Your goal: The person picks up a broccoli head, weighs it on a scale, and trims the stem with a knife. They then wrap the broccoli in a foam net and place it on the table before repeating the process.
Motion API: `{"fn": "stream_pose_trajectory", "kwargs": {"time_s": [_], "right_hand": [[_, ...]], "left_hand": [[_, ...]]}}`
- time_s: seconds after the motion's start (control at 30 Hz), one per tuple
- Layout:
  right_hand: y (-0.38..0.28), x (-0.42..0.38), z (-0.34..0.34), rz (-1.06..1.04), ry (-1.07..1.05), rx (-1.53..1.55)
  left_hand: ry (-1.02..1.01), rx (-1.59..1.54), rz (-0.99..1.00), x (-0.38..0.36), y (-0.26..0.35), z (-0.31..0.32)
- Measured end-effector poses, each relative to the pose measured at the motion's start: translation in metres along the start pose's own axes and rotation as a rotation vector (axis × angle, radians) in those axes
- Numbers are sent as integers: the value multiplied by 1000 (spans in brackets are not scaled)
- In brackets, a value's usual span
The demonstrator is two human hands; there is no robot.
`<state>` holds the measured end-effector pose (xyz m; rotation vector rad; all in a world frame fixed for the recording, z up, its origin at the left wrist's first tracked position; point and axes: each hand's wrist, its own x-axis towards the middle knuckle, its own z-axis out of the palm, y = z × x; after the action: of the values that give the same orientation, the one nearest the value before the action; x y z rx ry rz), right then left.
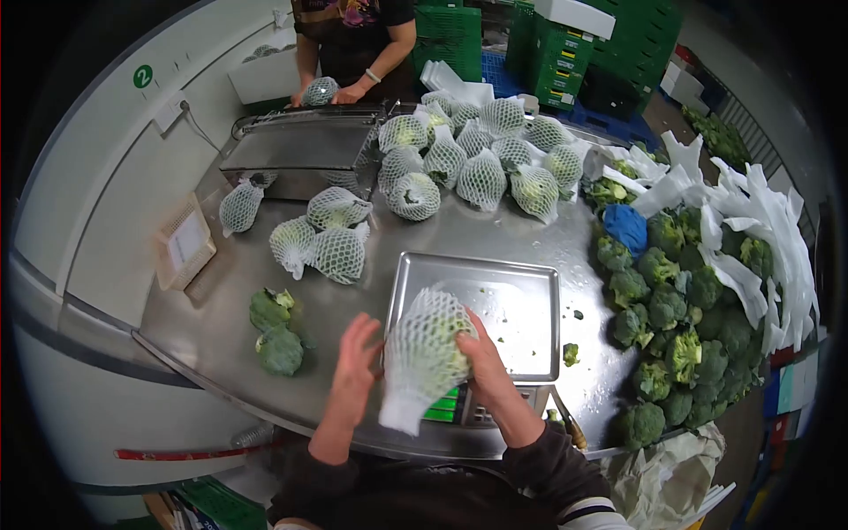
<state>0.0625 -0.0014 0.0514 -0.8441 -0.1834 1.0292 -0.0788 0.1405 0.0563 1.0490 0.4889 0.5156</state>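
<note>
A broccoli head in a white foam net (427, 353) is held in my right hand (495, 375), thumb on its right side. My left hand (355, 371) is just left of the net, fingers apart, holding nothing. Beneath the wrapped broccoli is a metal tray (521, 327) on a scale (481, 415) with a green display, partly hidden. Small green crumbs lie in the tray. Two bare broccoli heads (279, 340) lie on the steel table to the left.
Netted broccoli (481, 179) covers the table's back; three more (340, 252) lie nearer. Bare broccoli (667, 305) and white foam nets (768, 238) are heaped at right. A knife (570, 420) lies beside the scale. Behind a metal machine (296, 150), another person (353, 44) holds a netted piece.
</note>
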Motion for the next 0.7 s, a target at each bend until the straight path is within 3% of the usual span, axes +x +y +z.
{"fn": "stream_pose_trajectory", "kwargs": {"time_s": [0.07,0.1,0.13,0.2,0.23,0.3,0.33,0.43,0.5,0.57,0.67,0.7], "right_hand": [[1,27,20,-191,44,-461],[-7,33,34,-130,11,-558],[-7,40,44,-130,7,-557],[-7,60,58,-278,-46,-605],[-3,71,58,-322,-51,-489],[-6,84,42,-266,-97,-433],[-8,87,32,-208,-145,-374],[-20,76,8,-115,54,-433],[-28,63,-16,-87,151,-432],[-31,51,-30,-67,277,-432],[-34,33,-44,-59,424,-357],[-30,30,-48,-75,443,-374]], "left_hand": [[-265,221,287,8,-14,-6],[-92,266,295,15,-14,-6],[-90,269,298,26,-10,-13],[142,-290,31,62,1,-36],[67,-506,39,83,4,-52],[148,-618,57,140,13,-90],[109,-586,42,174,31,-105],[92,-344,157,275,84,-133],[63,-348,121,347,111,-158],[164,-168,243,411,128,-179],[93,-145,191,463,150,-194],[-89,374,355,496,148,-231]]}}
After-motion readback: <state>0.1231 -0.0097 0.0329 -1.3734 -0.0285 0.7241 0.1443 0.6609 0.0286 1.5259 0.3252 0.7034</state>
